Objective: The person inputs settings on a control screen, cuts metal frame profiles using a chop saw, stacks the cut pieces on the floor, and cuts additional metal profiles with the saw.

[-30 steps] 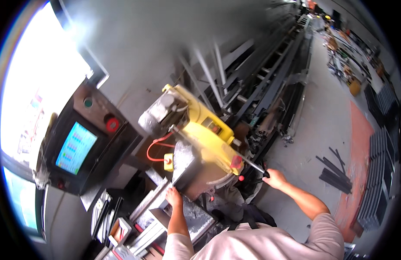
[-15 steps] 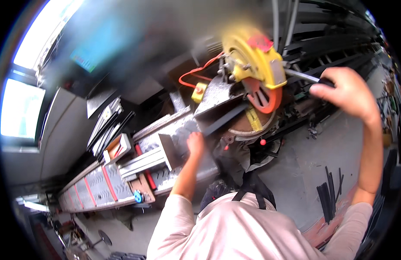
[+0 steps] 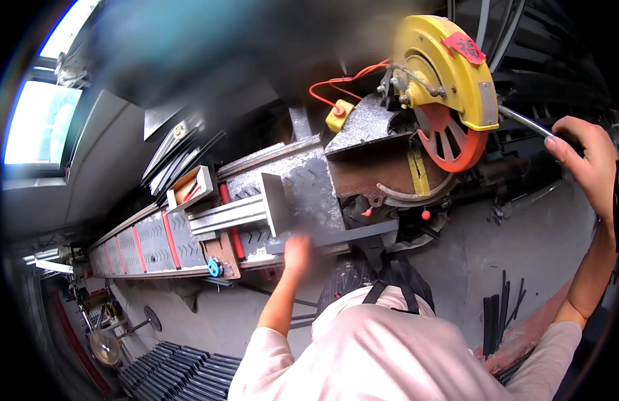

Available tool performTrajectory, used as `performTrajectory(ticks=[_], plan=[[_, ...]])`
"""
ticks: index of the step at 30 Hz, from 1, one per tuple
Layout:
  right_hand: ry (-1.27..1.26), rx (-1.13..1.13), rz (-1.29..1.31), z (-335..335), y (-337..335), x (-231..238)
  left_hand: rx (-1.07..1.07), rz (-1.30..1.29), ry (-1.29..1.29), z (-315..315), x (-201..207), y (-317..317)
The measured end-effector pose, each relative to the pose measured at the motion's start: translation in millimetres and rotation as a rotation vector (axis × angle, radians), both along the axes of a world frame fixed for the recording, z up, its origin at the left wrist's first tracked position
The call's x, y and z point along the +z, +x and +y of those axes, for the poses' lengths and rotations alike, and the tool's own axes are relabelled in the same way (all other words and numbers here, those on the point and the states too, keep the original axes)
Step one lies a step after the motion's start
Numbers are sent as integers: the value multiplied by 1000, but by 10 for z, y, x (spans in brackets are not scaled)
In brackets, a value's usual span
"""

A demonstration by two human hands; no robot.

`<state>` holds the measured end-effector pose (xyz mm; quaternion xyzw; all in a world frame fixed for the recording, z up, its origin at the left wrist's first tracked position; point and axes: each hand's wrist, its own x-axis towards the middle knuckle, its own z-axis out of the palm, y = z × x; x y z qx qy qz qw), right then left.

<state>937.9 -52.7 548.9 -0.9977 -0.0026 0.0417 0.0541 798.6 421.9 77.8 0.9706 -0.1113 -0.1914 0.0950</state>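
Observation:
A long dark grey metal bar (image 3: 359, 234) lies at a slant along the near side of the bench, and my left hand (image 3: 298, 255), blurred by motion, is closed around its left part. The bar is off the saw's base, its right end reaching past the bench edge. Away to the right, my right hand (image 3: 586, 154) grips the end of the cut-off saw's lever handle (image 3: 528, 123). That lever runs to the saw's yellow guard (image 3: 446, 60). Under the guard shows an orange-red slotted disc (image 3: 449, 137), raised over the rusty base (image 3: 369, 175).
The long bench (image 3: 313, 194) carries an upright metal stop plate (image 3: 274, 204) and a small open box (image 3: 192, 190). An orange cable (image 3: 316, 89) leads to a yellow switch box (image 3: 339, 115). Many dark bars (image 3: 182, 374) lie at lower left; several more (image 3: 496, 314) stand at right.
My left hand has drawn the bar off the saw base toward me, down to the bench's near side. My right hand stays on the lever. The view has shifted, placing the saw farther right.

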Motion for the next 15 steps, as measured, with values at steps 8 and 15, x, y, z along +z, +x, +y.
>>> performTrajectory(ticks=[8, 15], plan=[[84, 31, -11, 72, 169, -80, -93, -68, 3, -665, 399, 503], [94, -50, -39, 96, 150, 3, -310, -474, -495, -2943, -171, 1862]])
